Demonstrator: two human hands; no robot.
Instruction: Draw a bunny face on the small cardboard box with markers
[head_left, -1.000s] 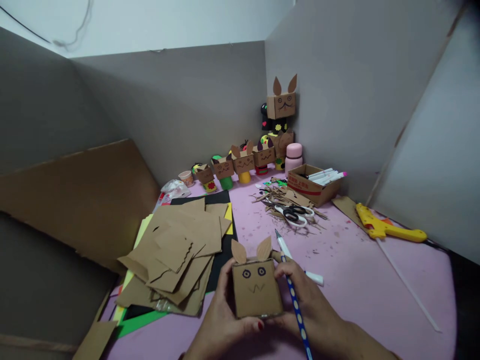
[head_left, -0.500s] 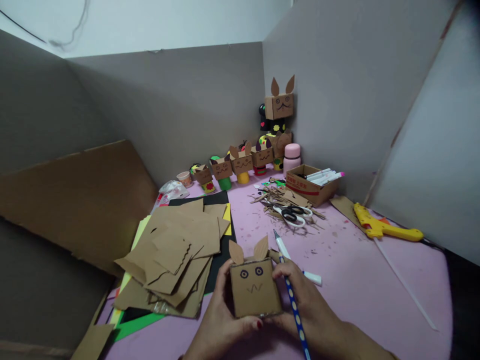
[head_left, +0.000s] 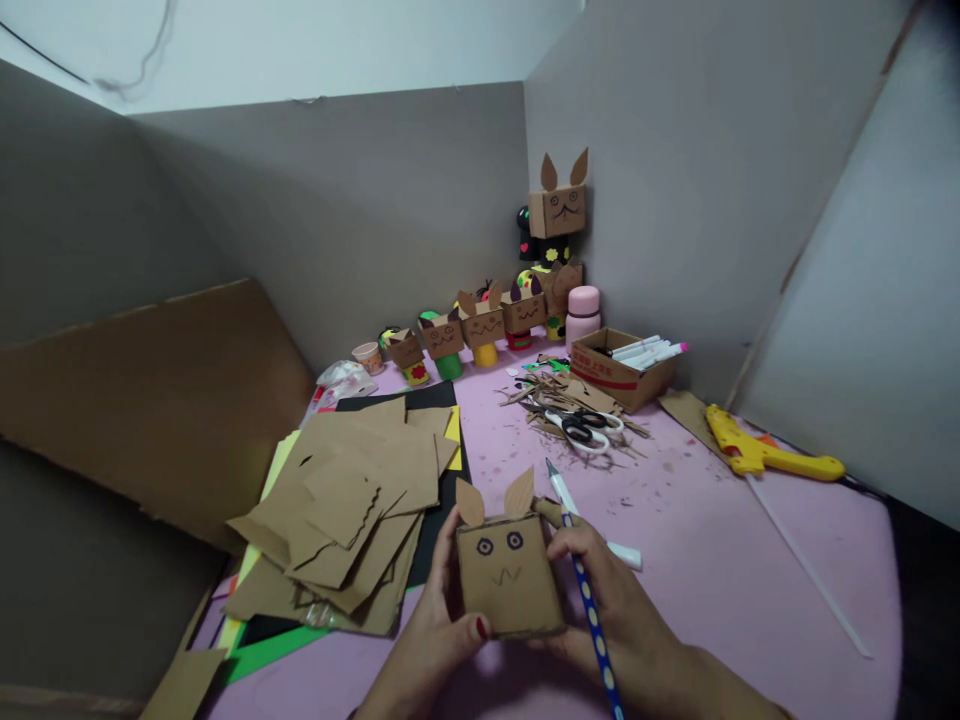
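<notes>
Between my hands is a small cardboard box head [head_left: 506,600] with two pointed ears, two ringed eyes drawn in dark ink and a faint zigzag mouth. My left hand [head_left: 435,630] grips its left side, thumb on the lower left corner of the front. My right hand [head_left: 611,600] supports the right side, and a blue pencil with pale spots [head_left: 591,620] is tucked in its fingers, slanting downward. Just beyond that hand lies an uncapped white marker [head_left: 561,490]; a white cap or marker end [head_left: 626,555] shows beside the hand.
Cardboard sheets [head_left: 352,510] are piled at left over coloured paper. Scissors [head_left: 581,428] rest among cardboard scraps. Behind stand several cardboard-headed figures [head_left: 482,325], a pink bottle [head_left: 583,315] and a box of markers [head_left: 622,375]. A yellow glue gun [head_left: 772,455] lies at right.
My left thumb has shifted from beneath the box head to its lower left front. The box head has moved very slightly left, and the pencil stays in my right hand.
</notes>
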